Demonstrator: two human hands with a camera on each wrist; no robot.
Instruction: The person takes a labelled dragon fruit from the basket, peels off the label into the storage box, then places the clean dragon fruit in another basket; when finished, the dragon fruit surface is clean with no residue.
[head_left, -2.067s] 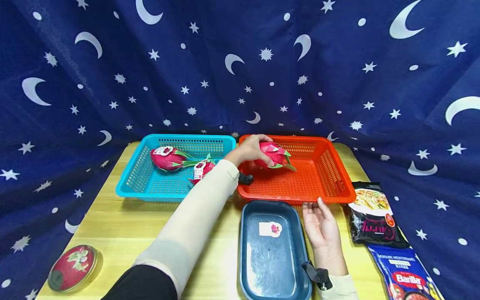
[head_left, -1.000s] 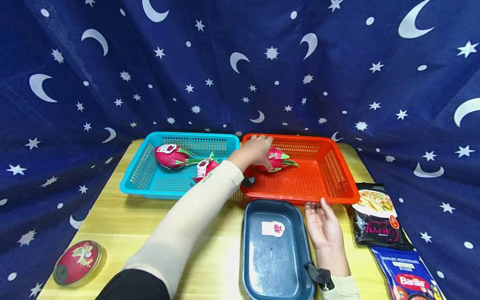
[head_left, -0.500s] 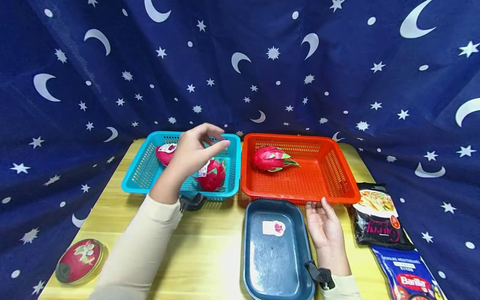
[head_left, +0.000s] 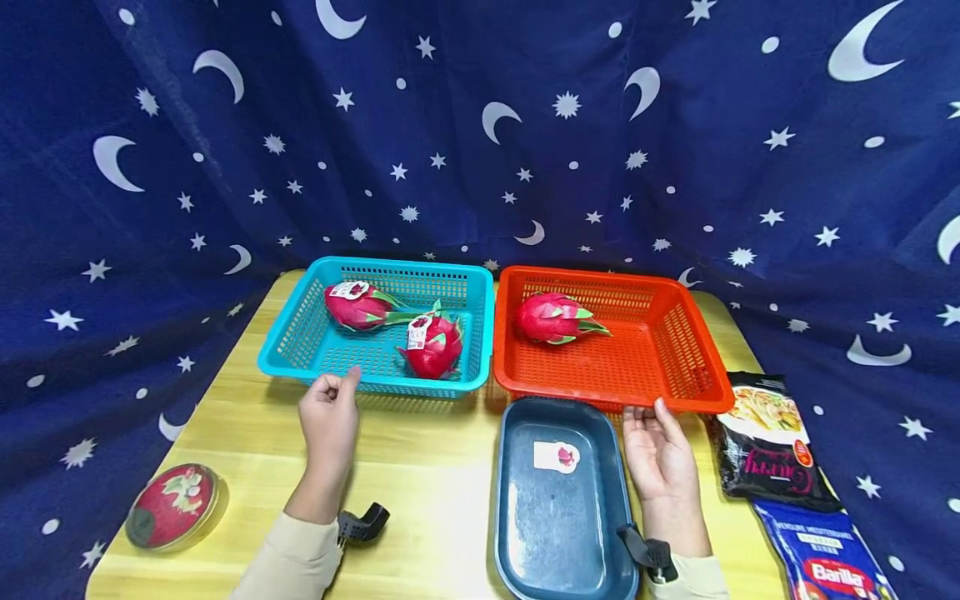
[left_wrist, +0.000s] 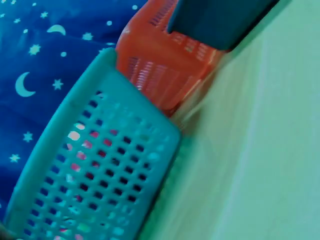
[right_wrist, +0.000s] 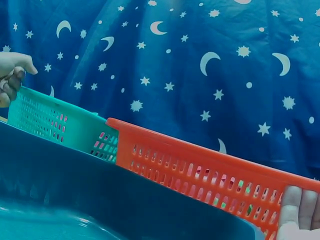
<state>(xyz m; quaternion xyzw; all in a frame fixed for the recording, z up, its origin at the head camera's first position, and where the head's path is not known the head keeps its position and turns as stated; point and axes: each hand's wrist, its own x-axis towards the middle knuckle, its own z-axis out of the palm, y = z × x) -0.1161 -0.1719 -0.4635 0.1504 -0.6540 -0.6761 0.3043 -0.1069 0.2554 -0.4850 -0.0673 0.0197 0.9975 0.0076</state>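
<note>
In the head view my left hand (head_left: 327,425), loosely curled, is at the front rim of the turquoise basket (head_left: 300,372); contact is unclear. Inside that basket lie two dragon fruits with white labels, one at the back left (head_left: 358,305), the other at the front right (head_left: 433,347). My right hand (head_left: 663,454) is palm up, its thumb at the front rim of the red basket (head_left: 555,392). The right wrist view shows its fingers (right_wrist: 291,205) against the basket's front wall. A single dragon fruit (head_left: 557,317) lies in the red basket's left part.
A dark blue tray (head_left: 551,533) with a dragon fruit sticker stands before the red basket. At the right are a black noodle packet (head_left: 772,467) and a blue Barilla packet (head_left: 813,542). A round red-lidded tin (head_left: 172,507) sits front left. Starry cloth (head_left: 450,125) hangs behind.
My left hand let go of the dragon fruit in the red basket, swung left above the turquoise basket, then came down to its front rim. The right hand has stayed at the red basket.
</note>
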